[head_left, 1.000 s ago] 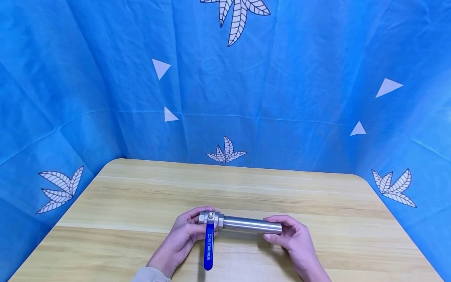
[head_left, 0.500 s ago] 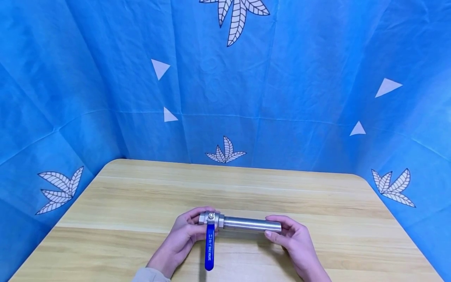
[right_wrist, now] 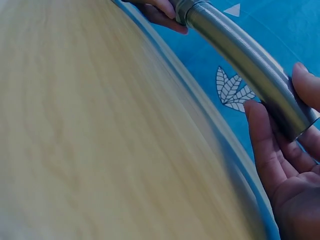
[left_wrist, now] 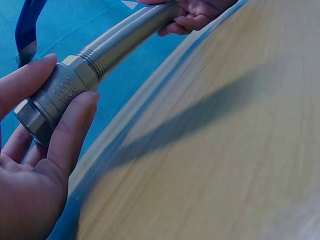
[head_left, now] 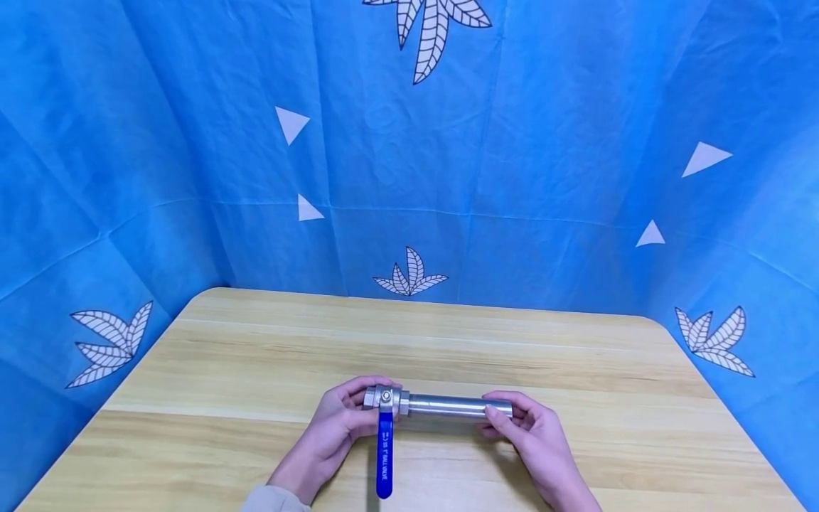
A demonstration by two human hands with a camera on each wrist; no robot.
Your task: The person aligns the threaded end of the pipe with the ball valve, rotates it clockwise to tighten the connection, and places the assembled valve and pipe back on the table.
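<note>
A steel ball valve [head_left: 387, 396] with a blue lever handle [head_left: 384, 455] is held above the table, its lever pointing toward the person. From the valve's right side extends a smooth steel pipe [head_left: 448, 405]. My left hand [head_left: 333, 430] grips the valve body between thumb and fingers. At the pipe's far right end, my right hand [head_left: 540, 441] holds it with the thumb on the near side and fingers behind and below. Exposed screw threads [left_wrist: 94, 61] show in the left wrist view, where pipe meets valve. The right wrist view shows the pipe's plain end [right_wrist: 302, 125] among the fingers.
A light wood table [head_left: 256, 348] with rounded back corners lies under both hands. Blue cloth [head_left: 544, 142] with white leaf and triangle prints hangs behind and along both sides. Shadows of the held parts fall on the tabletop.
My right thumb has moved up from the pipe's lower edge onto its face. Valve and pipe have shifted slightly right, the lever's tip lower in view. The left hand has barely moved.
</note>
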